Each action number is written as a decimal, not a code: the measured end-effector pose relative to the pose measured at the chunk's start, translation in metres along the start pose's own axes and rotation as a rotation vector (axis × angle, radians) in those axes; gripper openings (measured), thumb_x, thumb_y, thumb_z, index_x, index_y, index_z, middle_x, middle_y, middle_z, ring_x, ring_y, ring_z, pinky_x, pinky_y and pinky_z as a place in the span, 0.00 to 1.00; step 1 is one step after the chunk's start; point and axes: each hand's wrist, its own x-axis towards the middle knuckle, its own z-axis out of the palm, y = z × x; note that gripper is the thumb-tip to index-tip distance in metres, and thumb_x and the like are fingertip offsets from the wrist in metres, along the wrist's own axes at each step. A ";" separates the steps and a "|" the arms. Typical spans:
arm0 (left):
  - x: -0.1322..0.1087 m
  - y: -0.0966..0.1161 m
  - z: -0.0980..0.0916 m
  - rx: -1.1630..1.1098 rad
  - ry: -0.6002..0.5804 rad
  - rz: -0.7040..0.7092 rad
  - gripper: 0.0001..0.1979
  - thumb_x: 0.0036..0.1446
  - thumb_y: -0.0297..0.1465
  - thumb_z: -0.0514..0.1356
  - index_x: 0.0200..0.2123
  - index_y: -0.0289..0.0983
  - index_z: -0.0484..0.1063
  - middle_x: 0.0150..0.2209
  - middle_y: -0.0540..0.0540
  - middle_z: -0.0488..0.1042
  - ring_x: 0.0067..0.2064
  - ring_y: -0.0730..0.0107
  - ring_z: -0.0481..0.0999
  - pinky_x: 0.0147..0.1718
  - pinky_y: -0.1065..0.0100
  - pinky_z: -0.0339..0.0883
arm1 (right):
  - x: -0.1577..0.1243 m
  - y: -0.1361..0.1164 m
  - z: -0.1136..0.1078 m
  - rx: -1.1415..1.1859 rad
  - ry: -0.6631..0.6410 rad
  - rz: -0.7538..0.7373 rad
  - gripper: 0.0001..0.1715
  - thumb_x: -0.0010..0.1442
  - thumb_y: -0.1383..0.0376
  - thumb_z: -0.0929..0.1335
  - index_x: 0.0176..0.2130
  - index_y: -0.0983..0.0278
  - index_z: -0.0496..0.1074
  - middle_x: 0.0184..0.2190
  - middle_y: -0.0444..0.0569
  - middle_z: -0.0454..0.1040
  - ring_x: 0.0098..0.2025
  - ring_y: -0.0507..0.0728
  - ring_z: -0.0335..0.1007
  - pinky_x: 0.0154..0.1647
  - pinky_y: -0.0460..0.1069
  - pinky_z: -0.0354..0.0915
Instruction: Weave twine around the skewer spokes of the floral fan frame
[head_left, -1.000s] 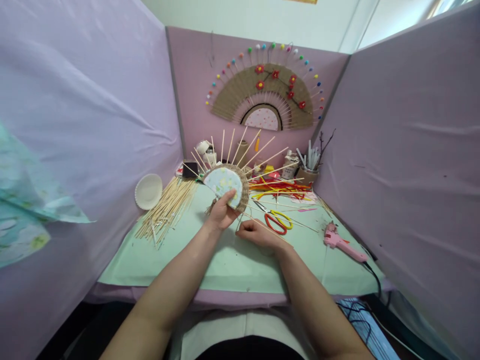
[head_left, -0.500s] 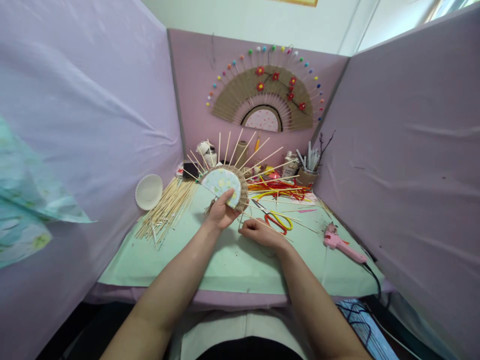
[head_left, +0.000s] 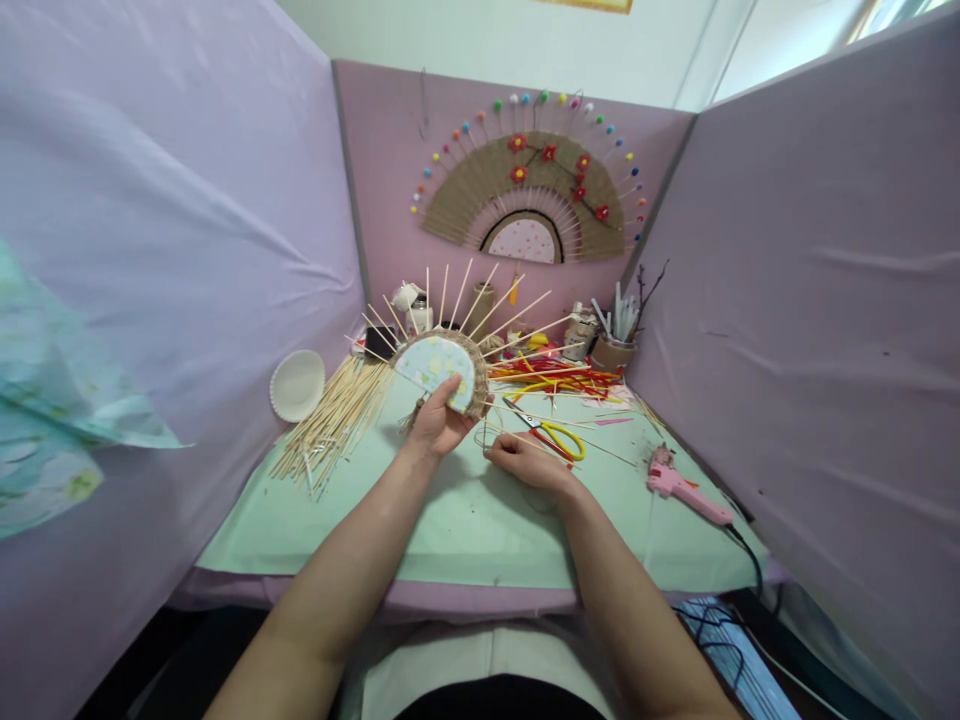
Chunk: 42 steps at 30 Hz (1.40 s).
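Observation:
My left hand (head_left: 442, 424) grips a half-round fan (head_left: 431, 362) by its lower right part, thumb across the front. The fan has a pale floral fabric centre, a woven twine border (head_left: 480, 378) and thin wooden sticks (head_left: 491, 300) fanning outward. A twine tassel (head_left: 413, 412) hangs under it. To the right and slightly lower, my right hand (head_left: 523, 459) pinches a thin twine (head_left: 484, 438) that runs up to the fan's right edge. Just behind that hand lie scissors (head_left: 562, 438) with red and yellow handles, partly hidden by it.
Loose wooden sticks (head_left: 330, 415) and a white scalloped dish (head_left: 298, 386) are at left. A pink glue gun (head_left: 686, 486) lies at right. Red and yellow craft stems (head_left: 559, 378) and a pot of glue sticks (head_left: 613, 350) stand behind. A finished fan (head_left: 540, 180) hangs on the back panel.
The fan has turned slightly counter-clockwise and shifted a little left in my left hand. My right hand has moved slightly right, still pinching the twine.

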 end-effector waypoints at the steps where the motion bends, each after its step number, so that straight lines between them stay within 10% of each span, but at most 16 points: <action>1: 0.000 0.000 0.000 -0.002 0.005 -0.003 0.07 0.55 0.26 0.60 0.39 0.35 0.72 0.32 0.47 0.79 0.32 0.69 0.78 0.39 0.62 0.75 | 0.000 0.000 0.000 0.000 0.000 -0.004 0.21 0.56 0.52 0.65 0.21 0.63 0.63 0.18 0.40 0.62 0.23 0.49 0.53 0.24 0.45 0.50; 15: 0.004 0.007 -0.003 -0.015 0.017 0.050 0.08 0.57 0.25 0.59 0.41 0.35 0.71 0.32 0.47 0.79 0.31 0.71 0.79 0.32 0.69 0.74 | -0.004 -0.001 -0.010 0.086 0.085 0.076 0.19 0.54 0.51 0.67 0.24 0.63 0.68 0.18 0.40 0.62 0.22 0.49 0.53 0.23 0.45 0.48; 23: 0.010 0.015 -0.008 -0.029 0.029 0.151 0.13 0.54 0.23 0.62 0.44 0.37 0.71 0.33 0.50 0.79 0.33 0.72 0.79 0.34 0.70 0.74 | -0.013 0.016 -0.031 0.776 0.251 0.028 0.22 0.51 0.50 0.70 0.25 0.60 0.57 0.17 0.35 0.49 0.18 0.47 0.41 0.20 0.45 0.41; 29: 0.013 0.013 -0.011 -0.024 0.036 0.184 0.17 0.51 0.22 0.63 0.45 0.39 0.72 0.34 0.51 0.79 0.34 0.73 0.79 0.36 0.71 0.73 | -0.032 0.013 -0.029 0.869 0.360 -0.089 0.23 0.53 0.51 0.68 0.22 0.60 0.54 0.17 0.37 0.48 0.19 0.48 0.43 0.20 0.46 0.45; 42: 0.014 0.005 -0.009 -0.017 0.052 0.162 0.18 0.51 0.22 0.64 0.46 0.39 0.72 0.34 0.50 0.79 0.34 0.72 0.79 0.35 0.70 0.73 | -0.074 -0.011 -0.003 -0.198 1.160 -0.433 0.06 0.60 0.66 0.67 0.30 0.62 0.69 0.22 0.44 0.66 0.25 0.52 0.60 0.30 0.49 0.60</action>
